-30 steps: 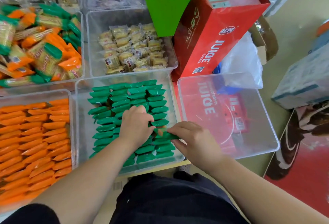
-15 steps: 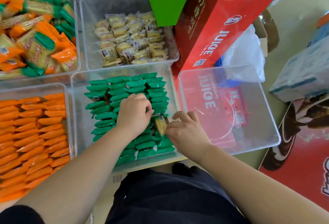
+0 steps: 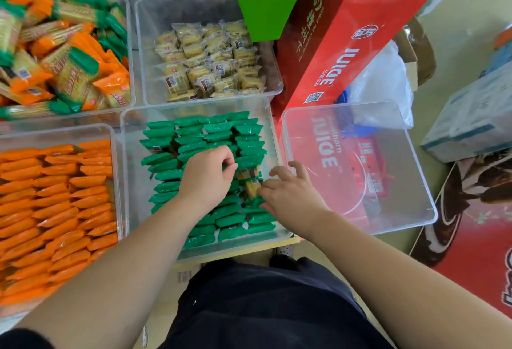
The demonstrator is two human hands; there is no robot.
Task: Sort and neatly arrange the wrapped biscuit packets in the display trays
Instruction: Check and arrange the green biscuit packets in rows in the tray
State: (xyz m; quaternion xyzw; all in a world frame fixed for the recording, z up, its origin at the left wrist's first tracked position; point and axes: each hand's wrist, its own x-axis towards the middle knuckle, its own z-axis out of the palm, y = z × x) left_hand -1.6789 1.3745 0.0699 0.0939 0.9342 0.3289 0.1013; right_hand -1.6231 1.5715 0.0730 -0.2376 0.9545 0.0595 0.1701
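Beyond the fingertips sits a tray of pale biscuits in clear wrap (image 3: 210, 63), with a red juice carton (image 3: 346, 52) beside it. Outside the left knuckles, a neighbouring tray holds orange packets (image 3: 55, 210) in tight rows. Just past the right hand's little finger stands an empty clear tray (image 3: 401, 204). Nothing lies between the hands and the packets.

Both hands work inside the middle tray (image 3: 130, 171), where green packets (image 3: 194, 138) stand on edge in three columns. The right hand (image 3: 291, 196) pinches one tilted packet (image 3: 253, 188) between thumb and forefinger, its yellow biscuit face showing among the green. The other fingers are lifted and loosely spread. The left hand (image 3: 206, 179) is curled knuckles-up over the middle column, fingertips tucked down just beside that packet. Whether they grip anything cannot be told.

Both forearms reach in from the near edge, wrists low, the hands nearly meeting over the right-hand column.
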